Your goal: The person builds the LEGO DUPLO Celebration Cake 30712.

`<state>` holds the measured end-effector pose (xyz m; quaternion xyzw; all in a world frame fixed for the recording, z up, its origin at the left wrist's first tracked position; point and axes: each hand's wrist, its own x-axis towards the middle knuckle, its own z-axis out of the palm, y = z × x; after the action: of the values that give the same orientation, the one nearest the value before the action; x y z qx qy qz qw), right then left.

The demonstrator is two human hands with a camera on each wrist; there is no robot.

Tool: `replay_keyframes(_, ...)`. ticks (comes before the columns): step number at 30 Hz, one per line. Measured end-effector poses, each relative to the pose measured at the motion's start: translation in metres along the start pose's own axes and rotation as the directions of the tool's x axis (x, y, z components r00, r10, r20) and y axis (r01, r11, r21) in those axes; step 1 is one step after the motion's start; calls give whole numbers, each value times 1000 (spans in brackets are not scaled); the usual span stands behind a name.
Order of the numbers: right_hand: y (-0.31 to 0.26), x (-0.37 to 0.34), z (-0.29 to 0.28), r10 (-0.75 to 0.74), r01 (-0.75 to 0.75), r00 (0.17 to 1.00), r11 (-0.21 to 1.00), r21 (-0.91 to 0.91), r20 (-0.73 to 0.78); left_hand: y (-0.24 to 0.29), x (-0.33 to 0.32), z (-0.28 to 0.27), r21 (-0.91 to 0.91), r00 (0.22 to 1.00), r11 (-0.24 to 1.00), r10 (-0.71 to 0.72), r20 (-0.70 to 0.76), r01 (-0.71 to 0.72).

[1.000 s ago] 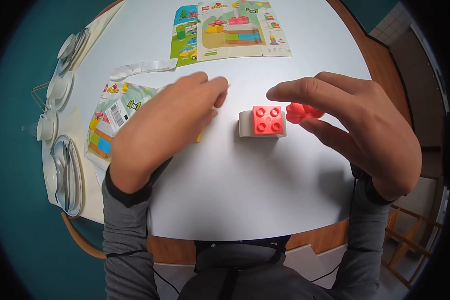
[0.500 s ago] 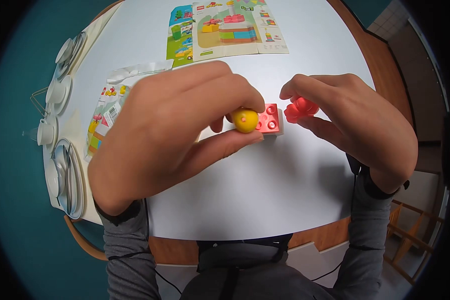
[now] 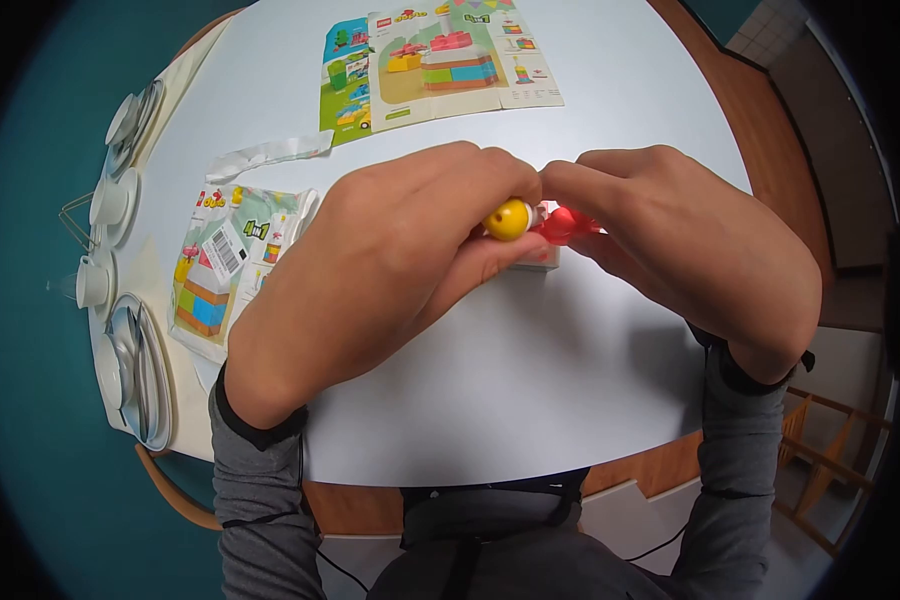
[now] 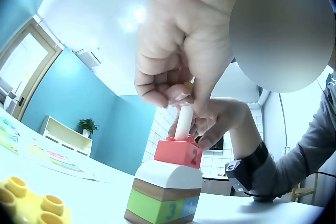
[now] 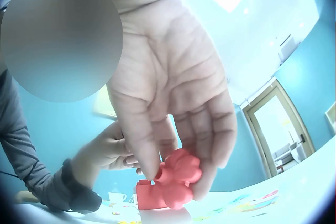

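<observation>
My left hand pinches a toy candle, with a yellow tip and a white stem, between thumb and fingers. The stem stands upright with its lower end at the top of a red toy brick marked 2. Under that brick are a rounded white piece, brown layers, and a green brick beside a blue one. On the right, my other hand holds a red flower-shaped piece by thumb and fingers, close beside the red brick. In the head view both hands hide most of the stack.
A printed toy bag lies on the left of the white table, with a torn strip behind it. An unfolded toy leaflet is at the back. Cups and plates line the left edge. A yellow brick sits near the stack.
My left hand has come from the left with the candle and moved over the stack. My right hand, with the red flower-shaped piece, has shifted slightly left, so the hands now meet.
</observation>
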<state>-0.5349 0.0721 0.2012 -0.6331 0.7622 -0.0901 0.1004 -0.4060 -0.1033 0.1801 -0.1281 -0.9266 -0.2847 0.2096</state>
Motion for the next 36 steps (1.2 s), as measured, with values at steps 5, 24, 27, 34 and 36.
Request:
replay_keyframes(5,0,1,0,-71,71,997,997,-4,-7,-4,8,-11,62,997,998,10,79,-15)
replay_keyframes(24,-4,-23,10,-84,122,934,989,89,-346,21,21,-35,166,918,985,-115,379,55)
replay_keyframes(27,-32,-22,-29,31,-43,994,992,-115,-104,29,20,-33,257,920,966,-122,372,25)
replay_keyframes(34,-6,-22,-14,-185,176,950,983,-59,-251,45,28,-28,425,884,905,-199,424,0)
replay_keyframes(36,-2,-24,-9,-186,177,943,982,-59,-276,42,29,-28,404,884,915,-190,426,2)
